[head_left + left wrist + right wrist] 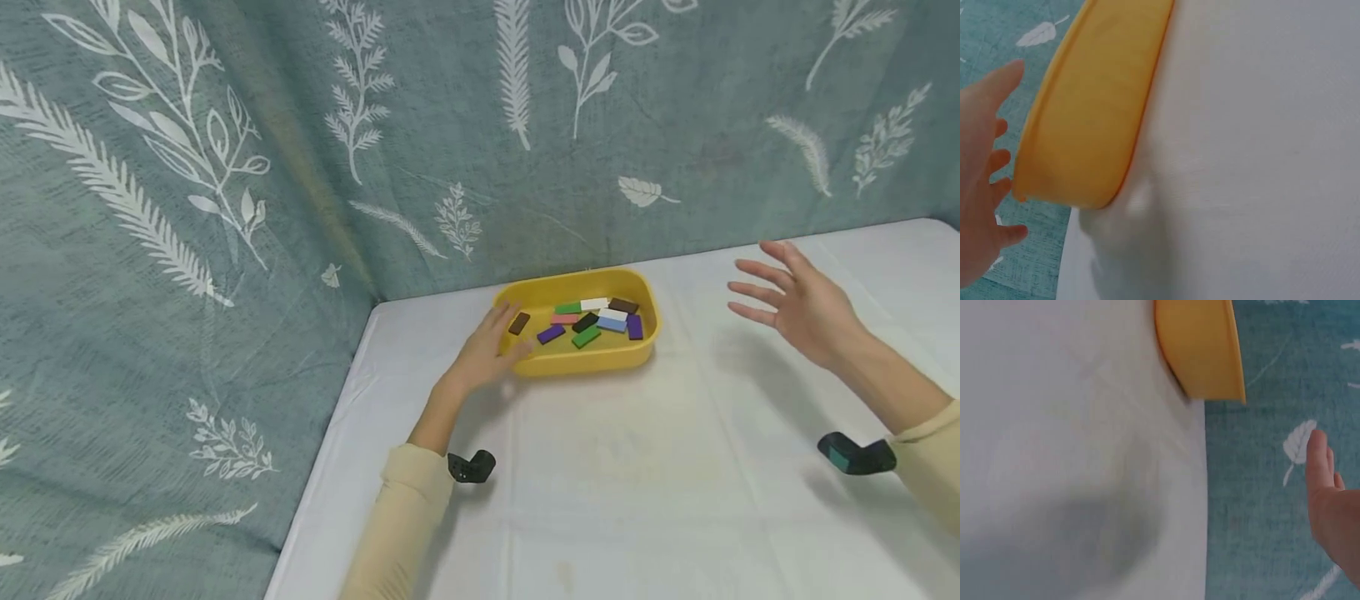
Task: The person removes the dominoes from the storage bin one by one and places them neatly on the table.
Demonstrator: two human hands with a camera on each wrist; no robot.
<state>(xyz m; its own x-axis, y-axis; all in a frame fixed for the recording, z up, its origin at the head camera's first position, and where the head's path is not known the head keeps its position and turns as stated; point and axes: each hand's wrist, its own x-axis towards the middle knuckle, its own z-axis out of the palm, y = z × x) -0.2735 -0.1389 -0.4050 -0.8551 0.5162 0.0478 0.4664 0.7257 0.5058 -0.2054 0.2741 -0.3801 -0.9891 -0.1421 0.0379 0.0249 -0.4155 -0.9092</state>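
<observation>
A yellow plastic tub [581, 364] stands at the back of the white-covered table. Small flat rectangular blocks lie scattered inside it, among them a brown block [519, 323], a green block [587, 337], a black block [586, 322], a pink block [565, 319] and a blue block [611, 324]. My left hand [482, 352] hovers at the tub's left end, fingers spread over the rim and holding nothing; whether it touches the tub I cannot tell. Well to the right of the tub, my right hand [813, 312] is raised above the table with its fingers extended and nothing in them.
Behind the table and along its left side hangs a green-blue curtain [450, 125] with white leaf prints. The white tablecloth [622, 500] spreads in front of the tub. A small black device sits at the left wrist [471, 467] and another at the right [857, 455].
</observation>
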